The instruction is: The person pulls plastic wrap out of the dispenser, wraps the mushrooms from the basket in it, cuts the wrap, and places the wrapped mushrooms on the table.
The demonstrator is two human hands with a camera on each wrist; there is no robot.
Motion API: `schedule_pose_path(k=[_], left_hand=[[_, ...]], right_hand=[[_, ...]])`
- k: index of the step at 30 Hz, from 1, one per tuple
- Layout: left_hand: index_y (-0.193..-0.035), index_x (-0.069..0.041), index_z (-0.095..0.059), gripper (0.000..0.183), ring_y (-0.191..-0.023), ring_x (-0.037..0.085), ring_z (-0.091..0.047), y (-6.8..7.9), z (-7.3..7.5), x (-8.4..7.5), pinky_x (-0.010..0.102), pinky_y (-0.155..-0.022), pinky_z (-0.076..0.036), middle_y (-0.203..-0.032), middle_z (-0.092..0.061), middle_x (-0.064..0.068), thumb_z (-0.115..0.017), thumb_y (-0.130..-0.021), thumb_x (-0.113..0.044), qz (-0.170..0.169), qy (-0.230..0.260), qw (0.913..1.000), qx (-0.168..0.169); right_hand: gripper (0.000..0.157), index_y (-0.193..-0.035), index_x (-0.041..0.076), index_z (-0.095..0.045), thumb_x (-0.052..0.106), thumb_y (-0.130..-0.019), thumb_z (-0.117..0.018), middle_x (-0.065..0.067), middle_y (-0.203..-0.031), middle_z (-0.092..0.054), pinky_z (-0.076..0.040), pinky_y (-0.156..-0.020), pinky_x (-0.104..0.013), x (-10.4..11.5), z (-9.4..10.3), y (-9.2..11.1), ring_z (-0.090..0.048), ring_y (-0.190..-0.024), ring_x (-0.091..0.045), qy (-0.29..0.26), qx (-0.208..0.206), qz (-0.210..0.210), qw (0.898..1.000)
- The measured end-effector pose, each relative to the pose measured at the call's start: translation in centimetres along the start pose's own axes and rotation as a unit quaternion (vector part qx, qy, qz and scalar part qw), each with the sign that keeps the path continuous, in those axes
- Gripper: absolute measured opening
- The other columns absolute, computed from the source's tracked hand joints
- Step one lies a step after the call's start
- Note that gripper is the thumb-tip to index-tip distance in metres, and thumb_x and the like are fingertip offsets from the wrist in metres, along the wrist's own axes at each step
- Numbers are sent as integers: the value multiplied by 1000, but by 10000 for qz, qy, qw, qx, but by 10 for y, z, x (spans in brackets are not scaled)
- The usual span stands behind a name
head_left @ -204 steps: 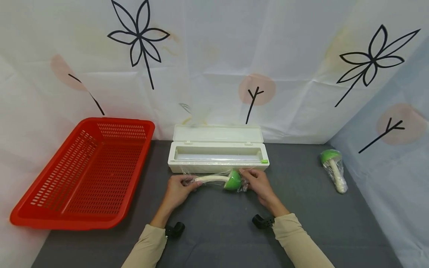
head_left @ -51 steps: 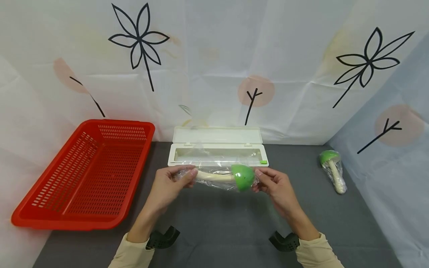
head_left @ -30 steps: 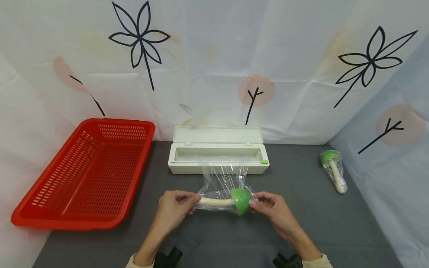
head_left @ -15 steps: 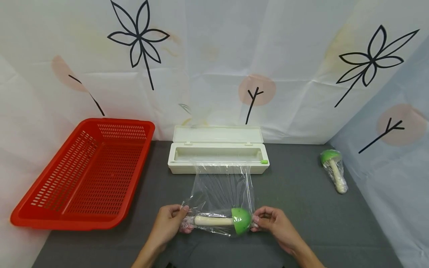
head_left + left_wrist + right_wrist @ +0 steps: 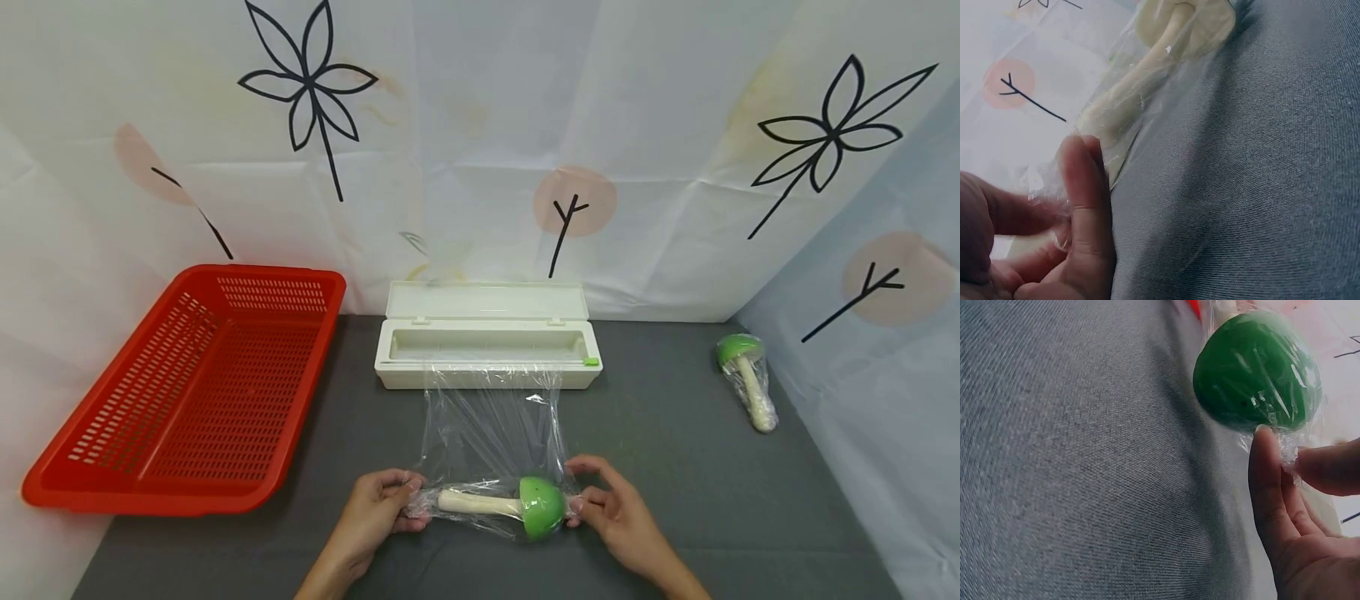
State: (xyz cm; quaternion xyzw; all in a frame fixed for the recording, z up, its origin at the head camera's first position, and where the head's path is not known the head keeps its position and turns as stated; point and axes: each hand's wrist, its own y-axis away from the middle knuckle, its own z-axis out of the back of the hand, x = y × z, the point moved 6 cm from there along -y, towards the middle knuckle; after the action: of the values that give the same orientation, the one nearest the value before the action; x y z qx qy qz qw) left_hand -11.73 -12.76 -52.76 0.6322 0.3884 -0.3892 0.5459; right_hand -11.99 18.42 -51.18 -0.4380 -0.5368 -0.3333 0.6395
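A toy mushroom (image 5: 542, 507) with a green cap and cream stem lies sideways inside clear plastic wrap, between my two hands. Past the stem end, my left hand (image 5: 378, 510) pinches the gathered wrap between thumb and fingers. On the cap side, my right hand (image 5: 618, 521) pinches the twisted film, seen close up under the green cap (image 5: 1257, 372) in the right wrist view. A sheet of plastic wrap (image 5: 491, 425) stretches from the mushroom back to the white wrap dispenser (image 5: 405, 377), whose lid stands raised. The left wrist view shows the pale stem (image 5: 1141, 72) through the film.
A red perforated basket (image 5: 303, 417) stands at the left. At the far right lies another wrapped mushroom (image 5: 750, 382) with a green cap. A green slider (image 5: 592, 362) sits at the dispenser's right end. Patterned white cloth hangs behind the grey tabletop (image 5: 675, 467).
Both hands have drawn the mushroom away from the dispenser toward the body, and a longer sheet of wrap now spans between them. In the last half second the movement is small.
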Motion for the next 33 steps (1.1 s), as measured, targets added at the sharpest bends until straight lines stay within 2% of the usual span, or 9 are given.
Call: schedule_pose_path(k=[5,10,15,17,20,24,27,29,33], left_hand=[[-110,16,-64,35,-75,20,-72,1,-2,-1,31,-70,-60,-92,-73,14,-76,-92,-12,-5,-153,9996,231],[-103,18,-66,32,-74,16,-71,5,-2,-2,29,-70,-59,-88,-73,15,-81,-83,-2,-231,-323,9982,449],[-99,18,-68,23,-70,18,-72,6,-3,-4,30,-67,-60,-87,-73,18,-77,-87,-1,-485,-537,9967,356],[-100,16,-68,24,-66,19,-71,5,-4,-6,31,-63,-60,-84,-73,18,-77,-87,0,-619,-675,9956,181],[-101,11,-67,27,-59,18,-69,4,-5,-12,29,-57,-57,-76,-72,12,-82,-83,-3,-846,-1241,9879,-377],[-93,-3,-69,28,-57,8,-62,6,-4,-22,23,-58,-49,-67,-69,-2,-89,-78,-15,-1078,-2351,9587,-1184],[-87,-9,-69,27,-61,5,-58,7,-4,-26,23,-62,-45,-68,-68,-7,-91,-76,-21,-1203,-2730,9439,-1416],[-86,-9,-70,26,-63,5,-58,8,-4,-27,23,-62,-47,-69,-68,-6,-91,-76,-20,-1288,-2629,9457,-1410],[-92,-4,-73,27,-67,7,-64,7,-8,-28,22,-63,-53,-77,-70,1,-92,-74,-10,-1489,-1911,9648,-1024]], right_hand=[[39,-130,-20,-51,-15,-93,-60,-36,-113,-51,-60,-66,-36,1,-2,2,-68,-76,-16,362,-33,83,9993],[48,-132,-25,-46,-11,-91,-66,-40,-115,-54,-60,-70,-33,-5,6,6,-71,-78,-16,275,-496,-918,9942],[54,-137,-22,-46,-2,-93,-70,-29,-118,-64,-59,-77,-31,-12,14,11,-72,-83,-19,91,-922,-2120,9729],[52,-136,-21,-47,-1,-93,-70,-26,-116,-67,-58,-78,-31,-13,15,10,-72,-83,-20,105,-1018,-2347,9667],[45,-130,-21,-52,-2,-93,-69,-24,-106,-69,-58,-76,-30,-12,14,8,-71,-80,-19,162,-1140,-2404,9638],[35,-121,-21,-57,-5,-91,-69,-22,-98,-69,-59,-73,-31,-11,12,3,-71,-76,-17,251,-1318,-2315,9635],[33,-117,-18,-58,-9,-88,-69,-20,-95,-67,-60,-69,-33,-12,11,2,-70,-74,-17,276,-1459,-2237,9633],[33,-116,-17,-58,-12,-86,-69,-21,-94,-65,-60,-67,-34,-12,11,1,-69,-73,-17,266,-1507,-2127,9651],[33,-115,-17,-56,-14,-85,-69,-21,-93,-64,-60,-64,-34,-12,9,0,-69,-71,-17,223,-1506,-1982,9683]])
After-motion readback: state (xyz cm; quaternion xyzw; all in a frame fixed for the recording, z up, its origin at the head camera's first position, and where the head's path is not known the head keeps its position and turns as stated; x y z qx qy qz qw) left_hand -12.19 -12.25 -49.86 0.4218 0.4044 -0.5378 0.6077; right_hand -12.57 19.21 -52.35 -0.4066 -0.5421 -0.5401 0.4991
